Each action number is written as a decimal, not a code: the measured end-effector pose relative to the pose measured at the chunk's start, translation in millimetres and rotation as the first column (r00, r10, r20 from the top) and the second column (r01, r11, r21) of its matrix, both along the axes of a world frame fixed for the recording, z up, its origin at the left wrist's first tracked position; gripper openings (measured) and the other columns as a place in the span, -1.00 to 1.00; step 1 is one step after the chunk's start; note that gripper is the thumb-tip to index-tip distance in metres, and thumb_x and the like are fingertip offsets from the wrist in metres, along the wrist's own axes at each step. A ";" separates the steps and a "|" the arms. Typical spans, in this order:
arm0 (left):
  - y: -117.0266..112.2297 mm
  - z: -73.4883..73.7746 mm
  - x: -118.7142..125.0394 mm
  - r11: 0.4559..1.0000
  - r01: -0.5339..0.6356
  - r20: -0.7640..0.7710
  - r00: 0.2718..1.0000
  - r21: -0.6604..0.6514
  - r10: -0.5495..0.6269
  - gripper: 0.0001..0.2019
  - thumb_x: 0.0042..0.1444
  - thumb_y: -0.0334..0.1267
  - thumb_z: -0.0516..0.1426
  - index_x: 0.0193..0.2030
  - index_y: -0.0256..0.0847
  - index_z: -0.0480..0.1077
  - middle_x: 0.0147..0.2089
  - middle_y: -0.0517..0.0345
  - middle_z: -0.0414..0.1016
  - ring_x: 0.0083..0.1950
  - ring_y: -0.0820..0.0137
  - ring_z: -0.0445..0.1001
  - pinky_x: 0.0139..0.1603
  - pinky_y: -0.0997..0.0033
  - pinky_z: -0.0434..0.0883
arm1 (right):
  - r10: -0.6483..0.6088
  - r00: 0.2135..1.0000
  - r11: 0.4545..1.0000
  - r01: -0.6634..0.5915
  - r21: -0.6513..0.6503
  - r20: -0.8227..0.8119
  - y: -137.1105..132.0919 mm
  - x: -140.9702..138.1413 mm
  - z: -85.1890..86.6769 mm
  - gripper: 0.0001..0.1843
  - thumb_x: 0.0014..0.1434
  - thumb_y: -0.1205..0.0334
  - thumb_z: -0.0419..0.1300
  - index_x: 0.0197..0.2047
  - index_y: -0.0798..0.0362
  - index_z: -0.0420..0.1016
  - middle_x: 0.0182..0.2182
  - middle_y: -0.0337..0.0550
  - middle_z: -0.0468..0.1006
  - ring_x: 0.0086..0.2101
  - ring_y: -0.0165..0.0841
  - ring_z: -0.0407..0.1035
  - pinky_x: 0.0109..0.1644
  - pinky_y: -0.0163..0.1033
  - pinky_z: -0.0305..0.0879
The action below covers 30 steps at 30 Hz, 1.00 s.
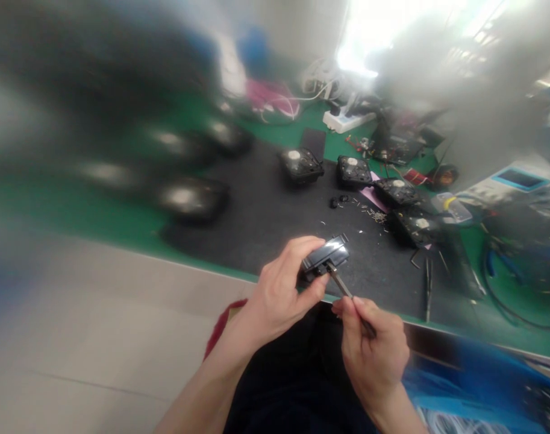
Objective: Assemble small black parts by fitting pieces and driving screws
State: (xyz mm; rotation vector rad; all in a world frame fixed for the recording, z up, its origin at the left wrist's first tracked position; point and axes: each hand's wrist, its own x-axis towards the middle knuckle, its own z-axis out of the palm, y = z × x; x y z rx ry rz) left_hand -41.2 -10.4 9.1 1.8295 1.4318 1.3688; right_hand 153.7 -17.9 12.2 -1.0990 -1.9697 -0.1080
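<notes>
My left hand (284,286) is closed around a glossy black plastic housing (329,253), tilted above the bench's front edge. My right hand (374,343) grips a slim metal tool (341,283) with a flat shaft and a darker end. The tool's tip meets the housing at a notch on its near side. Whether the tip is inside the notch or only against it, I cannot tell. Behind my hands lies a black mat (265,211), with scattered small metal pins (378,215) and two small black parts (338,201) on it.
Several similar black units, such as one black unit (300,165), stand about the mat. Tweezers (428,289) and hex keys lie at the right. Farther back are a white power strip (349,119) and an instrument with a screen (521,179). A blue bin (464,392) sits below the edge.
</notes>
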 end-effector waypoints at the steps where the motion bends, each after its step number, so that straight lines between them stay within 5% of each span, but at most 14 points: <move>1: -0.3 0.1 -0.6 1.000 0.007 -0.004 1.000 -0.004 -0.007 -0.53 0.43 -0.25 0.20 0.40 -0.04 0.23 0.37 0.07 0.40 0.39 0.28 0.42 0.41 0.29 0.38 | 0.004 1.000 1.000 -0.004 -0.006 0.003 0.6 -0.7 -1.9 -0.85 0.45 0.27 0.27 -0.23 0.04 0.56 -0.40 -0.22 0.71 -0.43 -0.40 0.65 -0.30 -0.39 0.56; 8: -1.7 2.2 -2.4 0.999 0.031 0.023 0.999 -0.023 -0.031 -0.56 0.47 -0.23 0.19 0.41 -0.05 0.22 0.38 0.03 0.39 0.39 0.27 0.41 0.40 0.28 0.36 | -0.010 1.000 1.000 0.010 0.024 -0.010 -4.7 4.1 5.9 -0.87 0.45 0.20 0.30 -0.17 0.04 0.52 -0.40 -0.25 0.71 -0.43 -0.42 0.65 -0.26 -0.41 0.54; 15: -0.1 -0.2 -2.0 0.998 0.055 0.052 0.997 0.010 -0.056 -0.55 0.47 -0.22 0.20 0.42 -0.06 0.23 0.39 0.04 0.39 0.42 0.26 0.39 0.43 0.29 0.34 | -0.030 0.991 0.998 0.036 -0.047 0.129 -7.8 22.0 46.0 -0.87 0.48 0.13 0.27 -0.09 -0.01 0.55 -0.34 -0.29 0.73 -0.39 -0.47 0.66 -0.18 -0.43 0.52; 22: 0.1 -3.2 -2.2 0.998 0.058 0.042 0.997 0.022 -0.059 -0.46 0.43 -0.12 0.28 0.44 -0.03 0.22 0.40 0.06 0.39 0.44 0.26 0.38 0.46 0.30 0.34 | 0.052 0.970 0.994 -0.029 -0.101 0.236 19.0 9.9 85.2 -0.76 0.52 0.02 0.19 -0.09 -0.01 0.54 -0.41 -0.35 0.69 -0.49 -0.49 0.58 -0.40 -0.37 0.30; 30: 2.5 -9.0 -2.6 0.998 0.040 0.042 0.998 0.058 -0.042 -0.43 0.39 -0.11 0.32 0.43 -0.04 0.24 0.38 0.02 0.41 0.43 0.23 0.40 0.45 0.28 0.38 | 0.258 0.875 0.955 -0.167 -0.244 0.410 36.7 -2.3 124.5 -0.83 0.56 0.16 0.11 -0.10 0.01 0.45 -0.46 -0.35 0.59 -0.55 -0.47 0.50 -0.45 -0.32 0.15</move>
